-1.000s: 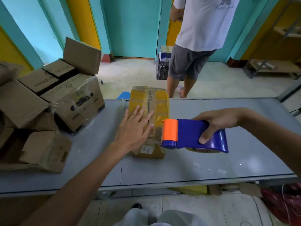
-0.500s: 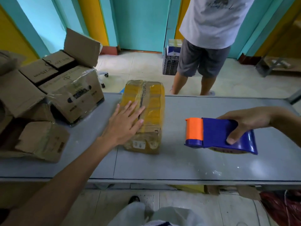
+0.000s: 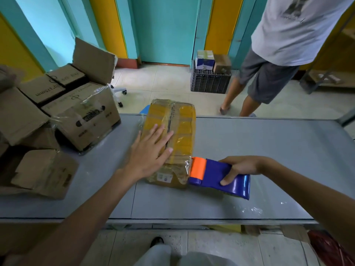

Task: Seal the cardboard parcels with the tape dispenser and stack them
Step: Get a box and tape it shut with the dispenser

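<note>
Grey table [image 3: 249, 150], smooth matte top with a seam running from the near edge toward the parcel; straight metal lip along the near edge. Scrap of crinkled clear film [image 3: 251, 210], lying on the near right of the top. Tape dispenser [image 3: 221, 177], glossy blue plastic body, orange block at the front; the block touches the near right corner of the parcel, where clear tape puckers. Right hand [image 3: 242, 167], fingers curled over the dispenser body, thumb on its near side, gripping it. Parcel [image 3: 182, 120], oblong cardboard, wrapped in shiny yellow-brown tape, white label on the near end; lies lengthways mid-table, far end at the far edge. Left hand [image 3: 151, 152], flat, fingers straight and spread, pressing the parcel's top on its near left part. Small creased carton [image 3: 42, 171], near left. Heap of cardboard boxes [image 3: 86, 120], far left, some flaps up, one draped in clear film; they fill the left end up to near the parcel. Right of the parcel, wide bare tabletop to the far edge. Pale tiled floor [image 3: 163, 83] beyond. Black slotted crate [image 3: 210, 83] holding small boxes. Standing person [image 3: 278, 54], grey shorts, white shirt, far right. Turquoise door [image 3: 165, 29].
</note>
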`<state>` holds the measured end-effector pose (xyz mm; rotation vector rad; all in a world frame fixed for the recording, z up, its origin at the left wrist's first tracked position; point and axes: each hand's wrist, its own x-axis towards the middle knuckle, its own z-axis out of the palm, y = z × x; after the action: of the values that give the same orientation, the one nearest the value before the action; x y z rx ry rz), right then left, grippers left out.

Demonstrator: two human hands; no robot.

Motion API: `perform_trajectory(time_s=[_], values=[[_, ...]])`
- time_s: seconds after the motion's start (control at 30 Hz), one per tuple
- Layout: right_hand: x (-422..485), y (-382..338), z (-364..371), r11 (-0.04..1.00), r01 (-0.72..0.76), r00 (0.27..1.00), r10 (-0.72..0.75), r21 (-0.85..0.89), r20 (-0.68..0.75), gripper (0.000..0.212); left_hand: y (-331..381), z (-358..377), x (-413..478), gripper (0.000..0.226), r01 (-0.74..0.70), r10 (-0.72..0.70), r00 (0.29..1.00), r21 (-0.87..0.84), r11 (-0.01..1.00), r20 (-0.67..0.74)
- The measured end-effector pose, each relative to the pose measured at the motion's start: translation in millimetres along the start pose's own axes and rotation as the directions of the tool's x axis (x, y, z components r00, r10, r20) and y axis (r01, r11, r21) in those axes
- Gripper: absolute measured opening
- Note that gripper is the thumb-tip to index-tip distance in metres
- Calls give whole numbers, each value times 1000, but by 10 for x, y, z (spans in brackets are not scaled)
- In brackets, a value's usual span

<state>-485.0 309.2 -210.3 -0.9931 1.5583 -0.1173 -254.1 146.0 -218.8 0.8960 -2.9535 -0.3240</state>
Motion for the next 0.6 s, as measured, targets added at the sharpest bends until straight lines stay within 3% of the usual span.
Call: perform_trajectory(time_s=[0.17,0.47,0.53,0.6], values=[[35,13,42,1000,31,999,-31,4,-23,39,39,-5,4,81,-4,4,1000,23,1000,1],[-20,-159,20,989,-4,998,-5,-145,-61,48,68,-23,-14,67,1,-3,999,68,998,34],[3,-207,16,950,-60,992,24,-305,-121,53,63,-33,5,67,2,-5,999,72,997,42],[83,-266,60,803,-186,966,45,-566,-254,55,54,-32,7,67,-3,-1,999,81,997,48]])
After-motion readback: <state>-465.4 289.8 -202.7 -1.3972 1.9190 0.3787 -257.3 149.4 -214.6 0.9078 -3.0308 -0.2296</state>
